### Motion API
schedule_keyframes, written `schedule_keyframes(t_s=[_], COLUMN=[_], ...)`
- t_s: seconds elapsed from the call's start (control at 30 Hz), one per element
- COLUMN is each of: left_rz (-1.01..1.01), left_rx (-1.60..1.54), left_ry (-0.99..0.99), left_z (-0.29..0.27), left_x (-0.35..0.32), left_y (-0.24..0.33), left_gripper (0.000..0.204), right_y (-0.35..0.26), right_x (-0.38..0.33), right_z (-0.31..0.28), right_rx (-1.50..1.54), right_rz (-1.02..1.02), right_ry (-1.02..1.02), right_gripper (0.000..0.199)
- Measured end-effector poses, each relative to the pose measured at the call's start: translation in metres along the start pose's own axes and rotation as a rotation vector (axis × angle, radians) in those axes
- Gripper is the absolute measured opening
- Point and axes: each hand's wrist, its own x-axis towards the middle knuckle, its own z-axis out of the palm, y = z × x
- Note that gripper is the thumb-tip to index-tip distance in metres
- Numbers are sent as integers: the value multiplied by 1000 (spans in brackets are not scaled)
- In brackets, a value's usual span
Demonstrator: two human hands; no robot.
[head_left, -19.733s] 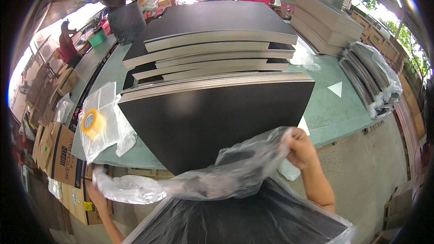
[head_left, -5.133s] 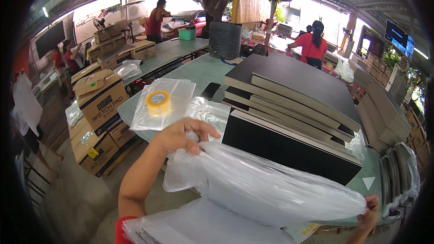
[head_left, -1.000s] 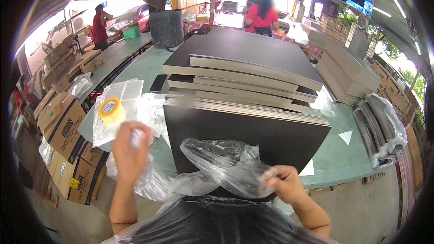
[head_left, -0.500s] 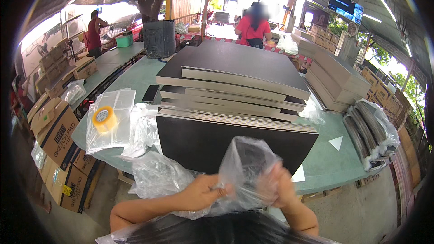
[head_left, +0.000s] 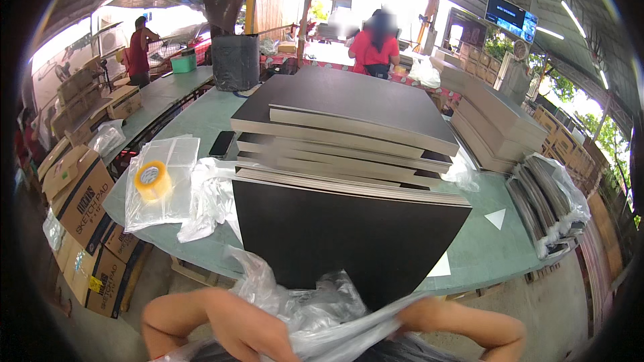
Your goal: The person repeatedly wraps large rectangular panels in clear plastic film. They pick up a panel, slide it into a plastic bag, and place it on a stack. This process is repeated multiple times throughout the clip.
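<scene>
Now, bag: clear, crumpled plastic bag point(head_left: 315, 312), lying crosswise just below the black board point(head_left: 349, 241).
Left hand point(head_left: 251, 335): clenched on it.
Right hand point(head_left: 419, 314): grip unclear.

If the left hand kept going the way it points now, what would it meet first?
Probably the crumpled clear plastic bag that the left hand already grips; past it stands the front black board, though depth is unclear.

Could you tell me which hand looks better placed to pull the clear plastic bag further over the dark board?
Probably the left hand: it lies on the bunched clear plastic bag, while the right hand is mostly hidden behind it.
</scene>
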Motion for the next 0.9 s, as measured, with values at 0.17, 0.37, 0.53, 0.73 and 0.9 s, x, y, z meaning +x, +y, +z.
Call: schedule_keyframes(t_s=[0.17, 0.37, 0.53, 0.73, 0.9], left_rz=[-1032, -1053, -591, -1278, -824], left_rx=[1058, 1536, 717, 1272, 647], left_ry=[549, 675, 51, 201, 105], left_z=[32, 7, 43, 6, 24], left_x=[-70, -36, 13, 3, -10], left_y=[-58, 6, -24, -6, -26], left_gripper=[20, 27, 32, 34, 42], right_y=[-30, -12, 72, 12, 19], right_x=[-91, -86, -101, -67, -58], right_z=[-69, -51, -43, -54, -67], right_rx=[-243, -120, -615, -865, -761], right_rz=[124, -104, 385, 403, 274], right_ry=[255, -45, 922, 918, 1155], right_gripper=[16, 15, 16, 20, 22])
